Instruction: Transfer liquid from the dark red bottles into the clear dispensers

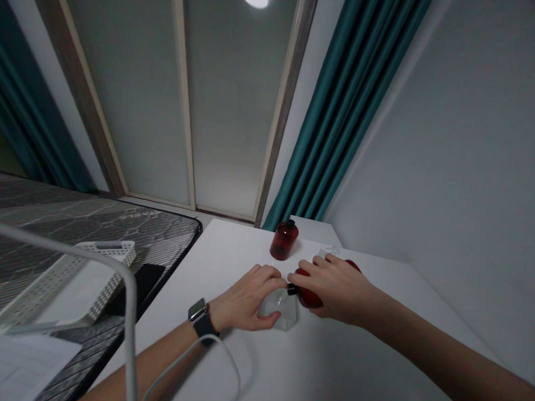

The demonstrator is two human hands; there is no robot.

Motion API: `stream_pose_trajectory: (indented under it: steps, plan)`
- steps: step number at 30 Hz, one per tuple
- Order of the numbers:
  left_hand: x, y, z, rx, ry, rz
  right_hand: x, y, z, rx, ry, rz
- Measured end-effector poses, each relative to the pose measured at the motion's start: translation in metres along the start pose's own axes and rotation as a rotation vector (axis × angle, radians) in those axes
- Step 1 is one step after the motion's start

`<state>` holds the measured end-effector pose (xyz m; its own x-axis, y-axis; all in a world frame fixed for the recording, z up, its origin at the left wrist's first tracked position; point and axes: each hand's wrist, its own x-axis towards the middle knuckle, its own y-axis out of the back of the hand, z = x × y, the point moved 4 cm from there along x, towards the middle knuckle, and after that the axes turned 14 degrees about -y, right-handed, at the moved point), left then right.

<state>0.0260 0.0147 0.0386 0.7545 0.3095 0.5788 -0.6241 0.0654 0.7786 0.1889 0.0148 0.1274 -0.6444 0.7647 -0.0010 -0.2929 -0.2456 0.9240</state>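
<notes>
On the white table [230, 263], the left edge borders a dark patterned mat [86, 229] and the right edge meets a grey wall [448, 172]; tabletop extends on both sides of the hands. The left hand [246, 299] is partly closed, curved over a clear plastic piece [276, 309] and gripping it. The right hand [339, 288] is closed around a red bottle [310, 297] lying on its side, with 1 black neck [292, 290] just beside the left fingers [271, 276]. A 2nd red bottle [284, 240] stands upright beyond the hands.
</notes>
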Motion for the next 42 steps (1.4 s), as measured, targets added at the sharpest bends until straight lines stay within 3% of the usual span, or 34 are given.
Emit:
stream_pose_trajectory:
  steps: [19, 42]
  plan:
    - [0.0004, 0.0012, 0.0008, -0.004, -0.007, 0.004, 0.0012, 0.0003, -0.0005, -0.028, 0.018, 0.045]
    - [-0.0003, 0.0004, 0.0008, 0.002, -0.013, 0.013, 0.0035, 0.0041, -0.0014, -0.059, 0.021, 0.005]
